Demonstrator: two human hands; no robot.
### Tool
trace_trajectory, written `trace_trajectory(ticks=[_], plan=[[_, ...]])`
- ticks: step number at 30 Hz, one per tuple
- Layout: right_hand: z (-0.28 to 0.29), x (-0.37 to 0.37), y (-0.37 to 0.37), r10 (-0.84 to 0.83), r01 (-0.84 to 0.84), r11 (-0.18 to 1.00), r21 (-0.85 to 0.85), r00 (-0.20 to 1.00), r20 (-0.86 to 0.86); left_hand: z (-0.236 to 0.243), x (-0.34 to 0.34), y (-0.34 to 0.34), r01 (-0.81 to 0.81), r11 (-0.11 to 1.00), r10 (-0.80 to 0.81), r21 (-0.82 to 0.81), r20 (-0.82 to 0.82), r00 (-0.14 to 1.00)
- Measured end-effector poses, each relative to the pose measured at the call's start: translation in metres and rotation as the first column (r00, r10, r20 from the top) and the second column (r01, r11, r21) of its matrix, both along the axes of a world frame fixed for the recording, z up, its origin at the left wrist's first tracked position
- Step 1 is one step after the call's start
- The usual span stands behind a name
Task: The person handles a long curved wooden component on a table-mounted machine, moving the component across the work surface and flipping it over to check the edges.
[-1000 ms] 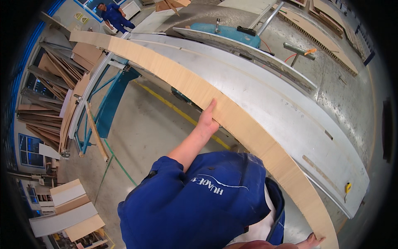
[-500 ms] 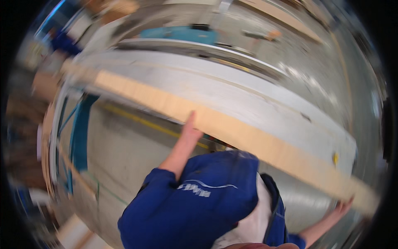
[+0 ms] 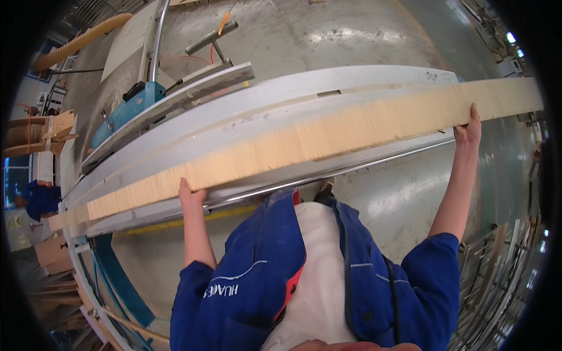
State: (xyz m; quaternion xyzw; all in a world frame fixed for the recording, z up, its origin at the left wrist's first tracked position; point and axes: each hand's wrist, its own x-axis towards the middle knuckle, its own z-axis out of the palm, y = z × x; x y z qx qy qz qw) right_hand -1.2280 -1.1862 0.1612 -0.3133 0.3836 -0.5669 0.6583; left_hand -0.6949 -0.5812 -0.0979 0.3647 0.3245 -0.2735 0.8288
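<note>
A long, pale wooden board (image 3: 304, 140) stretches across in front of me, from the left end of the machine table to beyond its right end. My left hand (image 3: 191, 196) grips its near edge left of the middle, thumb up on the face. Further right, my right hand (image 3: 468, 130) holds the same edge near the right end, thumb also on the face. Fingers of both hands are mostly hidden beneath the wood. Under and behind the board lies the long grey machine table (image 3: 374, 76); whether the two touch I cannot tell.
Behind the table stand a grey fence (image 3: 216, 88) and a blue machine part (image 3: 126, 114). A yellow ridged hose (image 3: 88, 41) hangs at the far left. Another person in blue (image 3: 42, 199) is at the left edge. Metal lengths (image 3: 497, 286) lie at the lower right.
The board has swung: its right end, earlier low and close to me, now points farther away. My right hand has moved up and away with it; my left hand now lies farther left in view.
</note>
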Motion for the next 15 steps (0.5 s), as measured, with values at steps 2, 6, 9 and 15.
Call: trace_trajectory(ticks=[2, 6, 9, 15], plan=[[-0.014, 0.009, -0.019, -0.041, 0.04, 0.999, 0.021, 0.999, 0.002, -0.004, -0.014, -0.01, -0.012, 0.986, 0.005, 0.165, 0.041, 0.999], [-0.047, 0.039, -0.046, -0.079, 0.076, 0.996, 0.051, 0.996, 0.046, 0.017, -0.052, -0.012, 0.082, 0.915, -0.109, 0.394, 0.049, 0.993], [-0.068, 0.045, -0.059, -0.055, 0.048, 0.994, 0.095, 0.996, 0.076, 0.025, -0.101, -0.012, 0.048, 0.911, -0.107, 0.41, 0.123, 0.987], [-0.097, 0.038, -0.065, 0.023, -0.027, 0.993, 0.118, 0.999, 0.036, 0.013, -0.193, -0.039, 0.116, 0.839, -0.195, 0.532, 0.095, 0.976]])
